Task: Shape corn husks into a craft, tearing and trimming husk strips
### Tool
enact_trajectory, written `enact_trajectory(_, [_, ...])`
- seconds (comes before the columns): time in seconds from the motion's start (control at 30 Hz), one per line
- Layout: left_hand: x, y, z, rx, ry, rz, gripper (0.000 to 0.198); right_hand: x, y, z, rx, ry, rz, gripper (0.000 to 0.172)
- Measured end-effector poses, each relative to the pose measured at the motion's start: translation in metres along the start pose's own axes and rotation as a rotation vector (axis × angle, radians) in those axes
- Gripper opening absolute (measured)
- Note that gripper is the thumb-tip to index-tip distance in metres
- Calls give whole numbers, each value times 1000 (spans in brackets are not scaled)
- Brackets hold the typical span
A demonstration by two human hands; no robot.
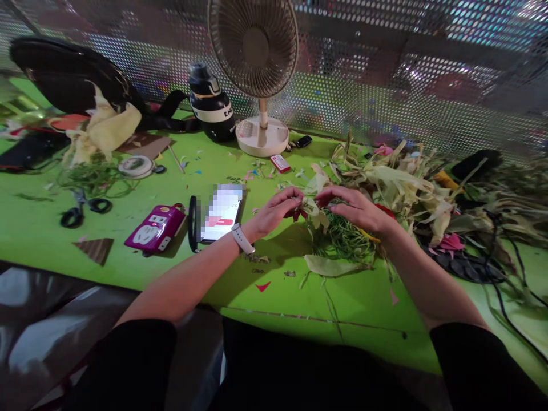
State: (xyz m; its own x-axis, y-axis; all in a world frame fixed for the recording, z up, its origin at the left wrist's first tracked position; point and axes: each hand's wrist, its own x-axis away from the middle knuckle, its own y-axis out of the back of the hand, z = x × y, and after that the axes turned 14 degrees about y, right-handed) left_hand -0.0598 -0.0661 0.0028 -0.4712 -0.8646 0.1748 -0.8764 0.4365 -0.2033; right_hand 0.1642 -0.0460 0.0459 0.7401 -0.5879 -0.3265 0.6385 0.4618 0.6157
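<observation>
My left hand (280,210) is closed, its fingertips pinching a pale corn husk piece (311,209) with some red material under it. Just to the right, my right hand (357,210) reaches toward the same piece with bent fingers, a gap showing between thumb and fingers. Whether its fingertips touch the husk is hard to see. Beneath the right hand lies a tangle of green string (346,242). A loose flat husk (334,266) rests along the near side of that tangle.
A heap of dried husks (398,182) covers the right side, by a dark round tray (466,268) and cables. Leftward are a phone (221,214), purple power adapter (154,229), scissors (81,208) and tape roll (136,166). A fan (262,137) and bottle (212,105) stand behind.
</observation>
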Motion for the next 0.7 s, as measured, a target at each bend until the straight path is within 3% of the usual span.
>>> enact_trajectory(0.13, [1,0,0,5,-1,-23,8,-1,-1,0,-35,10,110,22])
enact_trajectory(0.4, [2,1,1,21,42,47,9,-4,-13,-3,-23,-82,-53,10])
enact_trajectory(0.7, [0,-6,8,-307,-81,0,16,-7,-33,-9,-23,-168,-160,16])
